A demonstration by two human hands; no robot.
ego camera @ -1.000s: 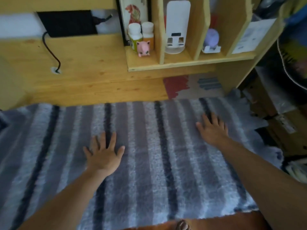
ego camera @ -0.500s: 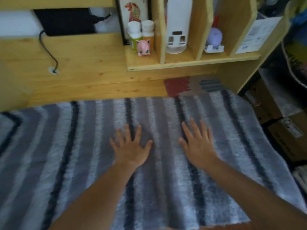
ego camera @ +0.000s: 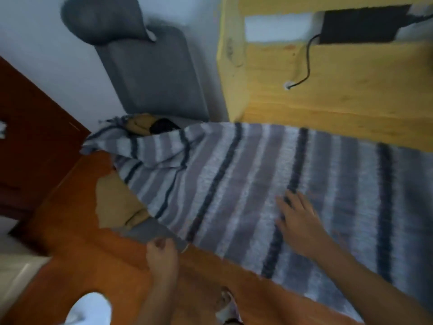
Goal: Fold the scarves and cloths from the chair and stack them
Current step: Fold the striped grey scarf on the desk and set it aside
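Since the earlier frames the view has been swung to the left, and the left hand has been taken off the top of the scarf and brought to its near edge. That hand's fingers are now curled, and the grey near edge of the scarf appears to be pinched by them, though blur leaves the grip uncertain. The right hand is laid flat on the scarf with its fingers straight and spread, well to the right of the left hand.

The striped scarf is spread across the tabletop, beyond and to the right of the left fingers. Its far left end is draped in folds onto the chair, where a mustard cloth and a dark cloth are seen just behind it. A tan patch is seen left of the scarf, beyond the left fingers.
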